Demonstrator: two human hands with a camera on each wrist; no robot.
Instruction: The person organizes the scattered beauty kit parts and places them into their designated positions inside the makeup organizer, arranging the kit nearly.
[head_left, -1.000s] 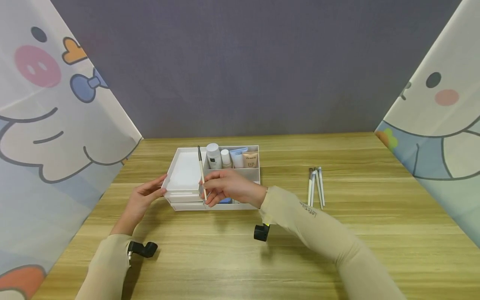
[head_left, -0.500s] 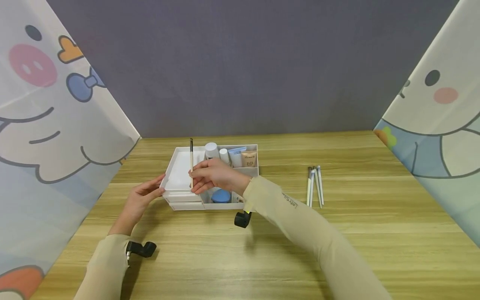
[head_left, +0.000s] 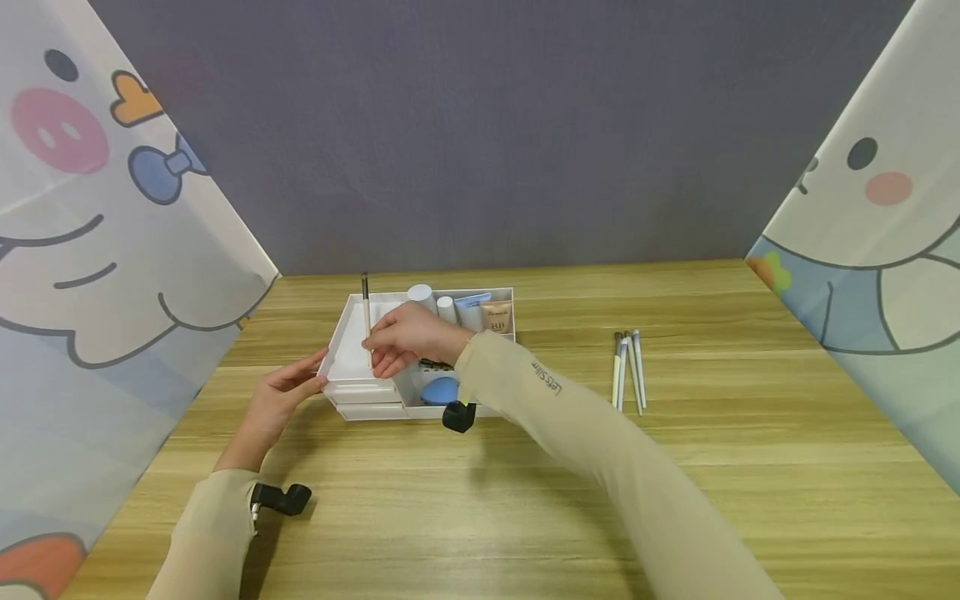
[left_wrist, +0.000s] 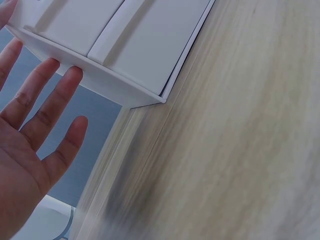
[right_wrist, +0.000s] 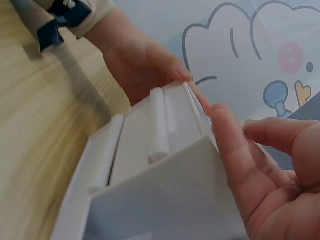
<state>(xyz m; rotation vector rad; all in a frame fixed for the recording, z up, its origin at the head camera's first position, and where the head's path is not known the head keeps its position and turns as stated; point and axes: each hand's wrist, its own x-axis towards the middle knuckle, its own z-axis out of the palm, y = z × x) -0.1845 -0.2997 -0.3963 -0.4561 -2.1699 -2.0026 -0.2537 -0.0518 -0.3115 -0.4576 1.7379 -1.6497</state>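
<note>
My right hand (head_left: 408, 337) pinches a makeup brush (head_left: 366, 308) with a pale handle. The brush stands nearly upright, dark bristles up, over the shallow left top tray of a white cosmetics organizer (head_left: 371, 411). In the right wrist view the pinching fingers (right_wrist: 232, 145) are near the organizer's top, and the brush cannot be made out. My left hand (head_left: 276, 407) touches the organizer's left front corner; the left wrist view has its straight fingers (left_wrist: 52, 107) against the side wall. A white bottle (head_left: 422, 296), small tubes and a blue item (head_left: 440, 392) occupy the organizer's right compartments, partly hidden by my right arm.
Several makeup brushes (head_left: 630, 371) lie together on the wooden table (head_left: 750, 417), right of the organizer. A grey panel (head_left: 510, 133) rises behind the table, and cartoon-printed sheets (head_left: 870, 250) stand at both sides.
My right hand has carried the brush leftward, from the organizer's middle divider to over the left top tray. The blue item has come into view. My left hand stays at the corner.
</note>
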